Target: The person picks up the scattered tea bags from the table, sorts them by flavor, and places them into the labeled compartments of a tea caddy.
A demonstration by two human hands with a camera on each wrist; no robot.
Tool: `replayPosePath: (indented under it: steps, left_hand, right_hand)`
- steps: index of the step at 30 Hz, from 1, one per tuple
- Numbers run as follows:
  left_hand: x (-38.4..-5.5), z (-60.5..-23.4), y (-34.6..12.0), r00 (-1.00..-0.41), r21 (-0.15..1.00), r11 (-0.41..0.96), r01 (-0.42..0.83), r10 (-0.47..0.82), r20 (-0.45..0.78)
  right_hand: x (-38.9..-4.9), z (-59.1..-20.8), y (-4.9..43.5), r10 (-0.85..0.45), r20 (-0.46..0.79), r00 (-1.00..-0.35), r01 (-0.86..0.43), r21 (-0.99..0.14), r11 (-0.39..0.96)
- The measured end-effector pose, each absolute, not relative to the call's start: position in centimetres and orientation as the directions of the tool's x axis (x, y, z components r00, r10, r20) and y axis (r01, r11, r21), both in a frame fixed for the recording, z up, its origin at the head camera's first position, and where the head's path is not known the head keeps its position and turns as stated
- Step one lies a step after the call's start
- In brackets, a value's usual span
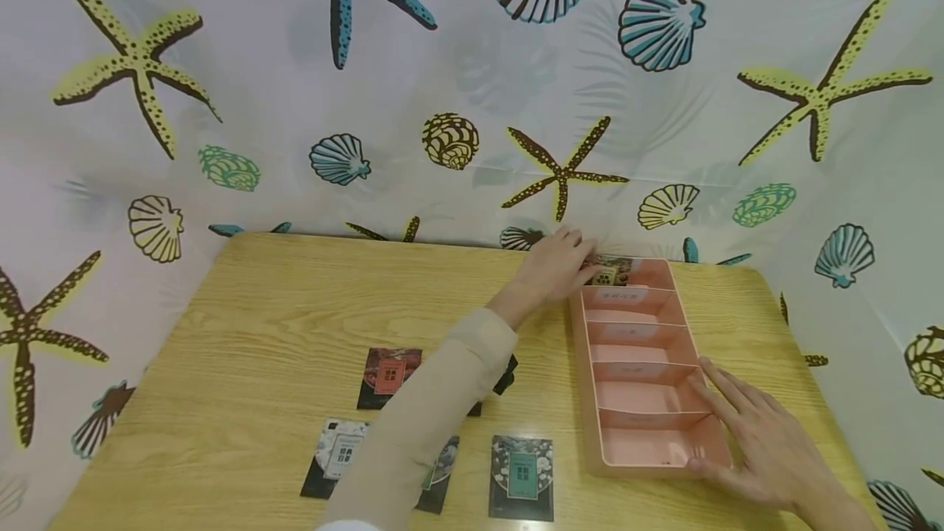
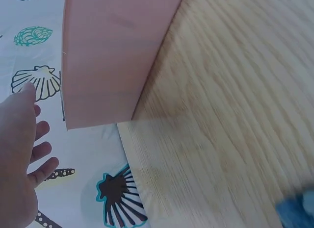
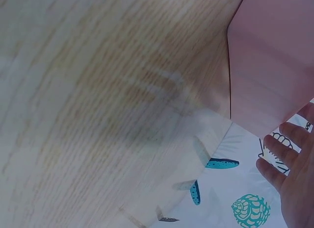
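A pink divided box (image 1: pixel 587 400) stands on the table, its compartments in a row running away from me. In its farthest compartment lies a dark tea sachet (image 1: pixel 606 273) with a yellowish label. My left hand (image 1: pixel 549 269) is at that far left corner, thumb near the sachet; the left wrist view shows its fingers loosely bent, with nothing visible between them. Beside the box's near right corner, my right hand (image 1: pixel 767 441) rests against the rim with fingers spread. In the right wrist view, its fingers (image 3: pixel 282 149) lie along the pink wall (image 3: pixel 270 61).
Left of the box lie a red-labelled sachet (image 1: pixel 387 375), a white-labelled sachet (image 1: pixel 341 453) and a green-labelled sachet (image 1: pixel 522 474). My left sleeve (image 1: pixel 420 424) partly covers another sachet (image 1: pixel 441 478) and a black item (image 1: pixel 506 375). A patterned curtain (image 1: pixel 406 105) hangs behind the table.
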State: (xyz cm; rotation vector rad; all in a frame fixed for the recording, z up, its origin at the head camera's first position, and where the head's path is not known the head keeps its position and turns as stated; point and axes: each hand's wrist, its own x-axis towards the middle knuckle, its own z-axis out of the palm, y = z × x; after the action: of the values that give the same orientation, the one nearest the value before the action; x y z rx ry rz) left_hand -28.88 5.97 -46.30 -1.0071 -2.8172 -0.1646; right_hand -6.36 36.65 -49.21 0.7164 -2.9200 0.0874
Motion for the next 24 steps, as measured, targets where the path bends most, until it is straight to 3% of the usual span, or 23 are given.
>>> replayPosePath:
  steps: [14,24]
  left_hand:
    - [-26.4,-46.2,3.3,-0.721,-0.028,0.729,0.684,0.681,0.128]
    - [-23.8,-46.1,1.5,-0.706,0.018,0.708,0.706,0.701,0.106]
  right_hand:
    - [-6.4,-49.3,36.8,-0.469,0.167,-0.867,-0.477,-0.011,0.879]
    - [-6.3,-49.1,36.6,-0.466,0.16,-0.87,-0.473,-0.01,0.881]
